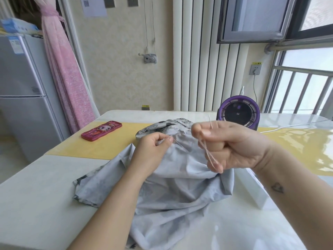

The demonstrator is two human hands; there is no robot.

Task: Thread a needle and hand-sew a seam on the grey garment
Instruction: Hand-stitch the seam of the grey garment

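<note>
The grey garment (176, 188) lies crumpled on the table (36, 186), its far end bunched up. My left hand (153, 150) rests on the cloth and pinches a fold of it between thumb and forefinger. My right hand (228, 147) is raised above the garment and pinches the needle (210, 121), whose tip points up. A pale thread (207, 152) runs from the needle down across my curled right fingers, and a thin strand leads back to the fabric near my left fingertips.
A red phone case (101, 130) lies on the yellow table runner (100, 147) at the left. A purple round fan (238, 111) stands behind my right hand with a white cable (292, 126) trailing right. A white box (252, 190) sits under my right forearm. A fridge stands at far left.
</note>
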